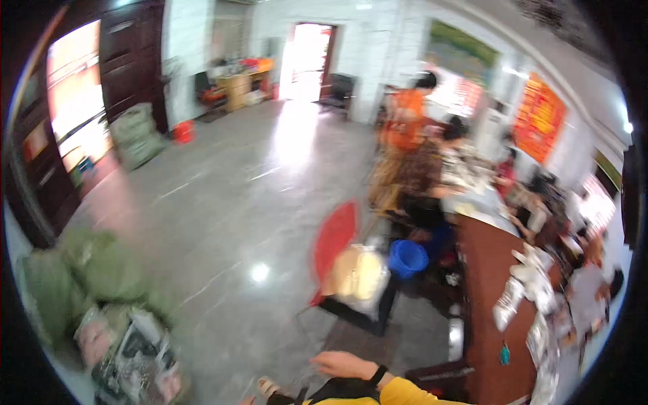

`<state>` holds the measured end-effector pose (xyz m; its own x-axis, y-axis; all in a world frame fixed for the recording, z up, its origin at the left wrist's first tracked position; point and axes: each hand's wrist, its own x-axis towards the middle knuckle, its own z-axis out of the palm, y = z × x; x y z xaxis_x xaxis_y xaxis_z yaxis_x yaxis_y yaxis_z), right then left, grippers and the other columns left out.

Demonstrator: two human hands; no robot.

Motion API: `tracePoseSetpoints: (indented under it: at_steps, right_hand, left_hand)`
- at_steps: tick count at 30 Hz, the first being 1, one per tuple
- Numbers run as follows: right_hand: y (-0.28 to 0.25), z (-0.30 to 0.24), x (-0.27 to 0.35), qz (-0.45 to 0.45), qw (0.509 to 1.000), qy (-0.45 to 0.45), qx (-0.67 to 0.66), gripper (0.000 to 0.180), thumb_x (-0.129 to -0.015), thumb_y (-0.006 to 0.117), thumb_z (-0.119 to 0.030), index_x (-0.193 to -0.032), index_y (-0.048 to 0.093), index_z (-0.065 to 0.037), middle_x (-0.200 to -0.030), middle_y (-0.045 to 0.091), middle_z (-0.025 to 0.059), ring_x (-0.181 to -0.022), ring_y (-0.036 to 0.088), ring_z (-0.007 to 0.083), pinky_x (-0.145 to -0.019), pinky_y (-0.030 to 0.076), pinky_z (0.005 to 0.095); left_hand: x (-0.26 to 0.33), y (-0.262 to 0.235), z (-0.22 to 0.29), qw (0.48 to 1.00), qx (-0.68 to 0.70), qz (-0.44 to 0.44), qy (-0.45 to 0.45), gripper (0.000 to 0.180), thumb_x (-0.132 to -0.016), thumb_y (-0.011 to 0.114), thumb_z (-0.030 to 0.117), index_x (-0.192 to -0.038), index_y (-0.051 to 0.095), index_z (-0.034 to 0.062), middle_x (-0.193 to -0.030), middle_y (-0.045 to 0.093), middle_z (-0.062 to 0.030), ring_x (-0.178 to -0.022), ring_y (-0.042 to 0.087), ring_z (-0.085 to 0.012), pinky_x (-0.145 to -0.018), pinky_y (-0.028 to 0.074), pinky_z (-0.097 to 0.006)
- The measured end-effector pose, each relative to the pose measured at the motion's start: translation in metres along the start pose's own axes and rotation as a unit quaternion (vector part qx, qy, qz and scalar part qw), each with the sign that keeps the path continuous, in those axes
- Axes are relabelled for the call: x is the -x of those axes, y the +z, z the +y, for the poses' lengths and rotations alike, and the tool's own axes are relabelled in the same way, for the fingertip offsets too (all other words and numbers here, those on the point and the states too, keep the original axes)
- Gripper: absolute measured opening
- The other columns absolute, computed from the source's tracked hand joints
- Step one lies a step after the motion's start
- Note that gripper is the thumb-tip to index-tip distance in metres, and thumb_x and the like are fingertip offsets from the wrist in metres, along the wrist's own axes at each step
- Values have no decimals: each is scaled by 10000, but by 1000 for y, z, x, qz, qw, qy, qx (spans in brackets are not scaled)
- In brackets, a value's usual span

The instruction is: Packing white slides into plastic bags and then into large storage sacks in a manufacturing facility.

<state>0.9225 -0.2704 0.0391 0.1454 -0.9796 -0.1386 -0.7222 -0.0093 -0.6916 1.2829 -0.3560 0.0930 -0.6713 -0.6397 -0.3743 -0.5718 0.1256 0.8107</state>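
My right hand is at the bottom middle, below a yellow sleeve and a black wristband. Its fingers reach leftward, somewhat blurred, and I see nothing in them. Only a sliver of my left hand shows at the lower edge, its fingers cut off. Nearest ahead of my right hand stands a chair with a red back. A pale yellow bundle in clear plastic rests on its seat. Neither hand touches the chair. A sandalled foot shows beside my left hand.
A long brown table runs along the right, bearing white plastic packages. Several people sit around it; one in orange is farther back. A blue bucket stands beside the chair. Green sacks and plastic-wrapped bundles lie left.
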Motion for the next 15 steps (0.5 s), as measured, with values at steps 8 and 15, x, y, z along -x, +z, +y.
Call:
tracePoseSetpoints:
  at_steps: [8,15]
  right_hand:
    - [-34,-84,-202,-135,985,-106,22,376,-924,587,-198,-1281,539,-89,-1167,602,169,-1031,591,372,-859,496,430]
    - [-11,-89,-400,-238,948,-211,-8,358,-928,596,-184,-1264,545,-73,-1193,592,159,-1064,583,360,-898,485,406]
  left_hand:
    - [-20,-72,-76,983,-40,158,-80,493,-940,558,327,-1339,487,48,-1220,586,-198,-1146,533,-378,-945,446,-421]
    - [-35,-100,-101,947,35,270,-173,447,-942,567,259,-1330,505,47,-1215,594,-194,-1133,557,-369,-958,448,-411]
